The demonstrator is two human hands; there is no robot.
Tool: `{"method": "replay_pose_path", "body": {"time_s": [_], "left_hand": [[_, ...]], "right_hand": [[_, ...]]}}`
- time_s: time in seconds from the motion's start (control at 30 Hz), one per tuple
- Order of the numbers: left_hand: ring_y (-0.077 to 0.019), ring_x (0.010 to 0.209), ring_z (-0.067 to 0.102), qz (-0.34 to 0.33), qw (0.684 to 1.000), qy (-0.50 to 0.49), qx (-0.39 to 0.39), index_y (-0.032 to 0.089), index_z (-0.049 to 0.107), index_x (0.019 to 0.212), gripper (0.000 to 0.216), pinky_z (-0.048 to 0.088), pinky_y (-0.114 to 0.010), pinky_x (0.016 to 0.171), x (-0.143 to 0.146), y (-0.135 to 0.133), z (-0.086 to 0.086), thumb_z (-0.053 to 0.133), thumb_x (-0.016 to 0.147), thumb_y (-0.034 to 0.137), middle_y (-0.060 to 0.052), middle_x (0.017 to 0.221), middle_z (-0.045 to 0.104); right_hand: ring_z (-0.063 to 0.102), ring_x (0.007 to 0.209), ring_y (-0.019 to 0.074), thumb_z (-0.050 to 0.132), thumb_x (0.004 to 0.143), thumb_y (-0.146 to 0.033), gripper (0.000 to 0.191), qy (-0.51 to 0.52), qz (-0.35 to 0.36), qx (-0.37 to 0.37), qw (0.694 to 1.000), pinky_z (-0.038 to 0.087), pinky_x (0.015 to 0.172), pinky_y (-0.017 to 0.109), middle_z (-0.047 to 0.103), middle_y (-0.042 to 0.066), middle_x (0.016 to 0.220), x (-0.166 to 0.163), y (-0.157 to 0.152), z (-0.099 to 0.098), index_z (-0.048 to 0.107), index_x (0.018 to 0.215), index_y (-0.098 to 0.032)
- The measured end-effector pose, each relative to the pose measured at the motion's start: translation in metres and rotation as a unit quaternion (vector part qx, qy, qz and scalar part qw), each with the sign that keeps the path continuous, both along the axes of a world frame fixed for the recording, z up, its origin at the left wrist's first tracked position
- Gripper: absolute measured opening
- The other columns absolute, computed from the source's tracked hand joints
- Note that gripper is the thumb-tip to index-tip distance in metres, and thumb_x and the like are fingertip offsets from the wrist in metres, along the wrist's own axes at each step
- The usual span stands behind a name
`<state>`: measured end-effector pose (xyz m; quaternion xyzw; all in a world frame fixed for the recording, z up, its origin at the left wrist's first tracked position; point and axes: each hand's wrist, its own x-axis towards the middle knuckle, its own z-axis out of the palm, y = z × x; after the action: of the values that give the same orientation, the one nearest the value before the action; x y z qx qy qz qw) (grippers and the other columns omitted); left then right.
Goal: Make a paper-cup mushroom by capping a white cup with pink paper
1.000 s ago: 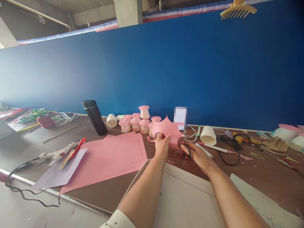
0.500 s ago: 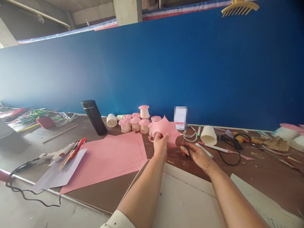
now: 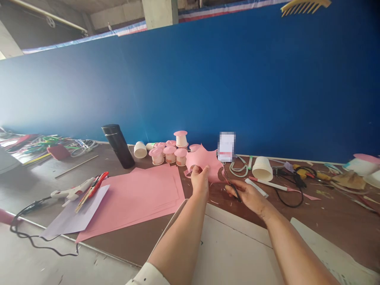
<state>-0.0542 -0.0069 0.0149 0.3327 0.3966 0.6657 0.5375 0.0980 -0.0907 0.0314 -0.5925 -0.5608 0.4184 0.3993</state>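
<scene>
My left hand point(image 3: 200, 181) grips a piece of pink paper point(image 3: 203, 158) by its lower edge, thumb on top. The paper has a pointed, scalloped outline and is held up above the table. In my right hand point(image 3: 247, 194) is a pair of dark-handled scissors point(image 3: 236, 192), fingers wrapped round the handles. The scissor blades reach up to the paper's right edge; whether they touch it I cannot tell. Behind the paper stand several white paper cups with pink round tops point(image 3: 170, 154), partly hidden by it.
Pink sheets point(image 3: 133, 198) lie left of my hands, with a glue gun point(image 3: 73, 192) and a red cutter point(image 3: 95, 188) on a pale sheet. A black flask point(image 3: 118, 146) leans behind. Stacked white cups point(image 3: 263, 169), a marker point(image 3: 270, 184) and cables lie right. A blue partition point(image 3: 208, 79) rises behind.
The pink paper has turned and shifted slightly left in my left hand. My right hand's scissors have tilted, with their blades now visible at the paper's right edge.
</scene>
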Motion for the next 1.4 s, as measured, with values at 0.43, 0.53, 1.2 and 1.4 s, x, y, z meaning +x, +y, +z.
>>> {"method": "replay_pose_path", "body": {"time_s": [0.43, 0.53, 1.2, 1.4], "left_hand": [[-0.01, 0.061, 0.041, 0.07, 0.994, 0.061, -0.062, 0.02, 0.039, 0.06, 0.033, 0.034, -0.024, 0.063, -0.008, -0.007, 0.013, 0.069, 0.067, 0.031, 0.006, 0.061, 0.041], [-0.0096, 0.059, 0.038, 0.066, 0.994, 0.062, -0.066, 0.021, 0.038, 0.059, 0.034, 0.033, -0.025, 0.062, -0.007, -0.007, 0.014, 0.069, 0.067, 0.032, 0.006, 0.06, 0.04], [-0.0073, 0.057, 0.035, -0.028, 0.999, 0.024, -0.021, 0.019, 0.04, 0.06, 0.041, 0.032, -0.022, 0.059, 0.002, -0.003, -0.001, 0.076, 0.063, 0.038, 0.007, 0.059, 0.038], [-0.0092, 0.059, 0.04, -0.049, 0.997, 0.056, -0.032, 0.02, 0.043, 0.064, 0.037, 0.037, -0.024, 0.061, 0.002, -0.002, -0.006, 0.071, 0.068, 0.043, 0.005, 0.061, 0.042]], "right_hand": [[0.066, 0.085, 0.0229, 0.066, 0.075, -0.058, 0.055, 0.05, -0.141, 0.067, 0.986, 0.05, 0.074, 0.032, 0.071, 0.006, 0.085, 0.005, 0.005, 0.005, 0.06, 0.113, -0.019], [0.067, 0.08, 0.0216, 0.068, 0.074, -0.057, 0.049, 0.047, -0.103, 0.04, 0.993, 0.05, 0.073, 0.031, 0.072, 0.005, 0.084, 0.003, 0.0, 0.009, 0.063, 0.106, -0.021], [0.064, 0.062, 0.0163, 0.08, 0.063, -0.05, 0.046, 0.069, -0.057, -0.013, 0.996, 0.051, 0.058, 0.028, 0.071, 0.003, 0.073, -0.002, 0.003, -0.004, 0.07, 0.096, -0.019], [0.06, 0.058, 0.0142, 0.083, 0.059, -0.047, 0.047, 0.09, -0.058, -0.007, 0.994, 0.048, 0.055, 0.026, 0.066, 0.0, 0.061, -0.002, 0.003, -0.002, 0.07, 0.094, -0.019]]}}
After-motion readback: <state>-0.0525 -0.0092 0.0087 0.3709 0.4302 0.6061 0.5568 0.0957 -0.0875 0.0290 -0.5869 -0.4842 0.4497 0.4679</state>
